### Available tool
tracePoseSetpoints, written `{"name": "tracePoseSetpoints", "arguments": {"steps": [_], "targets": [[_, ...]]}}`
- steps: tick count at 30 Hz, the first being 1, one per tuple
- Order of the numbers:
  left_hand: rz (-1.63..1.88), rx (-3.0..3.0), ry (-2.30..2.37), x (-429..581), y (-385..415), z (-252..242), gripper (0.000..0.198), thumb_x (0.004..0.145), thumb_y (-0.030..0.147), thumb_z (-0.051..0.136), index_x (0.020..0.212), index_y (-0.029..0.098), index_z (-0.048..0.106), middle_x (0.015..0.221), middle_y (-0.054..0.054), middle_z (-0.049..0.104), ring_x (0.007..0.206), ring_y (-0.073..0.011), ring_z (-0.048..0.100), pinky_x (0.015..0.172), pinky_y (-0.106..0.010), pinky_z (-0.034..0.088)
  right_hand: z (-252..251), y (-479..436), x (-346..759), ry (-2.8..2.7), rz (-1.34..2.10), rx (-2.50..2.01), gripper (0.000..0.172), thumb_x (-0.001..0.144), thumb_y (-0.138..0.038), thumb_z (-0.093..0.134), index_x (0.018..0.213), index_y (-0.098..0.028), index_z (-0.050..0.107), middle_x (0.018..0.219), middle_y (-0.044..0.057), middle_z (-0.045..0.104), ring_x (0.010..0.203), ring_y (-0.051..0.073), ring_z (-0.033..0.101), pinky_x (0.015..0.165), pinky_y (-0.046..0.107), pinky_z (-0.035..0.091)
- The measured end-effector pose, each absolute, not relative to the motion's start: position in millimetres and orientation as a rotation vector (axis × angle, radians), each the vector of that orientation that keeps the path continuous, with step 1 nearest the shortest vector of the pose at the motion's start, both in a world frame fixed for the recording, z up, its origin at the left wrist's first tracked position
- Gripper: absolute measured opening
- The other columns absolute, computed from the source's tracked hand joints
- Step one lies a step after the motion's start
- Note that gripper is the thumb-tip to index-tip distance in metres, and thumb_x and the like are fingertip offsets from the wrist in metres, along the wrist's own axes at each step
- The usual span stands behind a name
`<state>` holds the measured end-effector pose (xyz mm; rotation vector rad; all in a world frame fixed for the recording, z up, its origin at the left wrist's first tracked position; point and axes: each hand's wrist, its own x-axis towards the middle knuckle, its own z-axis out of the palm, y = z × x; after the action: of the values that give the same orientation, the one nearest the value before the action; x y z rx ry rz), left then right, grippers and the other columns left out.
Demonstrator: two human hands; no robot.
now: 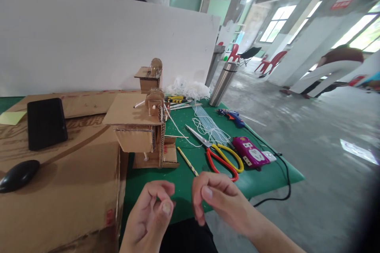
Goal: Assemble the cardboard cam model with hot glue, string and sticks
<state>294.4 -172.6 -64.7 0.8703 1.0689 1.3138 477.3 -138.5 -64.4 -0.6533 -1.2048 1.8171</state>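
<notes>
The left hand [151, 213] and right hand [218, 199] are held half open, fingers loosely curled, with nothing seen in either. Just beyond the right, a yellow stick [187, 160], possibly a pencil, and scissors [209, 143] are laid on the green counter [184, 201]. Farther left, a cardboard model [133, 111] is stood upright; beyond, a metal flask [223, 87] is seen.

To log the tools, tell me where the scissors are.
In the head view, the scissors lie right of centre on the green table, between the yellow stick and the purple power strip.
</notes>
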Motion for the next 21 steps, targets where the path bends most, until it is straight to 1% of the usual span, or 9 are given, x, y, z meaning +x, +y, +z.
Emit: {"name": "tracePoseSetpoints", "arguments": {"steps": [2, 3, 5, 8, 11, 13, 17, 18, 21], "targets": [[1.234, 0.860, 1.006, 294, -169, -67, 0.038, 0.079, 0.057, 0.071, 0.071, 0.021, 0.062, 0.110, -0.009, 0.069, 0.115, -0.0241, 0.060, 0.096, -0.032, 0.049, -61, -143, 474, -1.344, 1.851, -0.649, 0.037, 0.091, -0.047, 0.063, 0.076, -0.014, 0.064, 0.064, 0.001, 0.059, 0.055, 0.009, 0.055, 0.055, 0.021, 0.045], [1.179, 0.863, 0.954, 294, -167, -68, 0.038, 0.081, 0.058, 0.069, 0.073, 0.021, 0.062, 0.116, -0.009, 0.068, 0.122, -0.0256, 0.057, 0.102, -0.035, 0.046, -60, -145, 472, -1.417, 1.870, -0.653, 0.040, 0.091, -0.050, 0.062, 0.074, -0.014, 0.062, 0.063, 0.001, 0.057, 0.054, 0.009, 0.053, 0.054, 0.021, 0.044], [1.075, 0.860, 0.854, 296, -164, -69, 0.036, 0.082, 0.057, 0.069, 0.076, 0.022, 0.062, 0.118, -0.009, 0.069, 0.123, -0.0260, 0.058, 0.106, -0.039, 0.043, -56, -147, 468, -1.585, 1.886, -0.665, 0.046, 0.091, -0.056, 0.057, 0.070, -0.015, 0.060, 0.062, 0.001, 0.055, 0.054, 0.008, 0.050, 0.053, 0.020, 0.040], [1.019, 0.768, 0.800, 302, -164, -63, 0.034, 0.078, 0.052, 0.075, 0.075, 0.022, 0.060, 0.109, -0.010, 0.073, 0.113, -0.0258, 0.064, 0.101, -0.040, 0.045, -57, -147, 464, -1.780, 1.875, -0.665, 0.050, 0.091, -0.059, 0.053, 0.067, -0.016, 0.058, 0.066, 0.001, 0.055, 0.060, 0.010, 0.050, 0.058, 0.022, 0.040], [0.990, 0.733, 0.765, 308, -165, -56, 0.035, 0.076, 0.051, 0.078, 0.074, 0.021, 0.059, 0.099, -0.010, 0.074, 0.100, -0.0243, 0.068, 0.088, -0.036, 0.051, -63, -148, 461, -1.838, 1.910, -0.666, 0.042, 0.090, -0.054, 0.054, 0.071, -0.017, 0.057, 0.072, 0.002, 0.055, 0.067, 0.011, 0.051, 0.065, 0.024, 0.042], [1.013, 0.724, 0.751, 309, -165, -53, 0.035, 0.076, 0.050, 0.078, 0.074, 0.021, 0.057, 0.087, -0.006, 0.074, 0.088, -0.0207, 0.068, 0.082, -0.033, 0.052, -67, -148, 461, -1.853, 1.934, -0.685, 0.039, 0.090, -0.052, 0.054, 0.072, -0.017, 0.057, 0.074, 0.002, 0.056, 0.068, 0.011, 0.051, 0.067, 0.024, 0.043], [1.150, 0.721, 0.744, 305, -165, -57, 0.035, 0.078, 0.049, 0.078, 0.075, 0.021, 0.057, 0.059, 0.005, 0.064, 0.062, -0.0102, 0.059, 0.091, -0.033, 0.047, -68, -147, 461, -1.876, 1.922, -0.661, 0.045, 0.091, -0.057, 0.051, 0.069, -0.017, 0.056, 0.070, 0.001, 0.054, 0.065, 0.011, 0.050, 0.064, 0.024, 0.043], [1.176, 0.712, 0.738, 303, -165, -59, 0.035, 0.078, 0.049, 0.078, 0.075, 0.021, 0.057, 0.055, 0.007, 0.061, 0.057, -0.0083, 0.056, 0.089, -0.031, 0.047, -67, -147, 461, -1.876, 1.921, -0.663, 0.047, 0.090, -0.059, 0.051, 0.068, -0.017, 0.055, 0.068, 0.001, 0.053, 0.063, 0.010, 0.048, 0.062, 0.024, 0.043], [1.225, 0.687, 0.673, 299, -165, -63, 0.032, 0.081, 0.048, 0.076, 0.079, 0.021, 0.058, 0.051, 0.010, 0.052, 0.050, -0.0057, 0.049, 0.069, -0.023, 0.046, -64, -146, 463, -1.847, 1.941, -0.731, 0.053, 0.088, -0.063, 0.053, 0.067, -0.015, 0.058, 0.066, 0.001, 0.053, 0.060, 0.009, 0.047, 0.058, 0.022, 0.040]]}}
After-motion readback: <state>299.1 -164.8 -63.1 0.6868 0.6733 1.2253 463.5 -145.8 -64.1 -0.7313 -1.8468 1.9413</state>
